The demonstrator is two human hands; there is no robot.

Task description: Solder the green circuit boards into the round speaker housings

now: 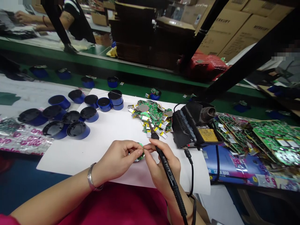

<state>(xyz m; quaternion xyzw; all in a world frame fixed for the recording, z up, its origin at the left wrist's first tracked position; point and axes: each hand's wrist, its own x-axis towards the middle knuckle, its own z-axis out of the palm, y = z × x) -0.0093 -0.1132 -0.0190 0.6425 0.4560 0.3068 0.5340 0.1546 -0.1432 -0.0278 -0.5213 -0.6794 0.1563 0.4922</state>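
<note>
My left hand is closed round a small round green circuit board, mostly hidden by my fingers, just above the white sheet. My right hand pinches the same board at its right edge and also carries a black soldering iron lying across the palm, its tip pointing up and away toward a heap of green circuit boards with small batteries. The iron's cable runs down past my wrist.
A black soldering station stands right of the heap. Several blue round housings sit at the left, more green boards at the right. A green conveyor runs behind, with another person beyond it.
</note>
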